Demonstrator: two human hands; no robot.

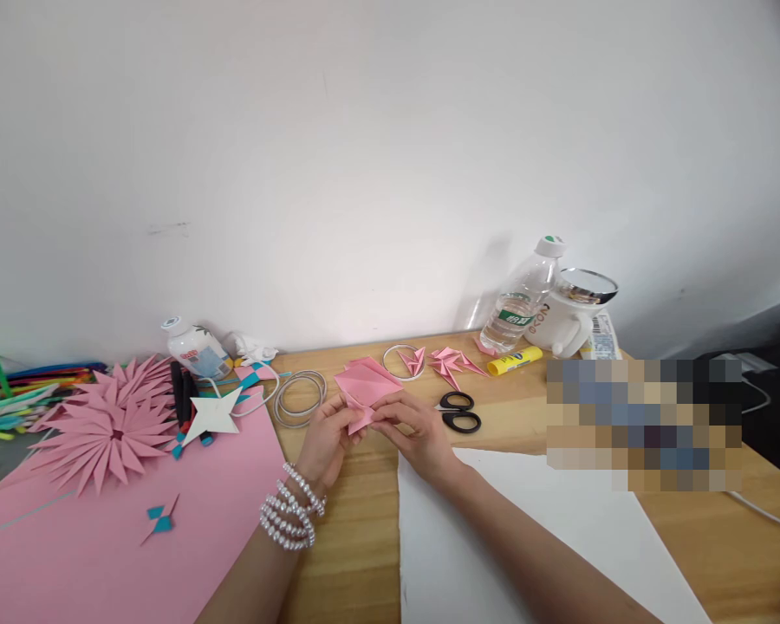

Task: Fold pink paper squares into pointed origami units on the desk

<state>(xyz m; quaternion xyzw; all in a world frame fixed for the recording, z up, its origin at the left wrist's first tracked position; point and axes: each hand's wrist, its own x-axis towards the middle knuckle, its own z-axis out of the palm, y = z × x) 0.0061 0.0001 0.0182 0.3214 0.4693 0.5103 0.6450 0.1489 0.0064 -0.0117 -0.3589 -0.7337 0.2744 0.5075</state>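
A small piece of folded pink paper [360,419] is pinched between both hands above the wooden table. My left hand [328,438], with pearl bracelets [292,511] at the wrist, grips its left side, fingers closed. My right hand [419,433] pinches its right side between thumb and fingers. Just behind the fingertips lie pink paper sheets [367,379]. To the right of my right hand rests a pair of black-handled scissors [460,412]. Several folded pink paper pieces [451,362] lie farther back, one of them within a metal ring [403,362].
Pink paper flowers [113,433], a white paper star [213,414] and pink card [221,511] occupy the left. White paper [520,537] lies under my right forearm. A yellow glue stick [515,360], water bottle [520,299] and white mug [568,316] stand or lie at back right.
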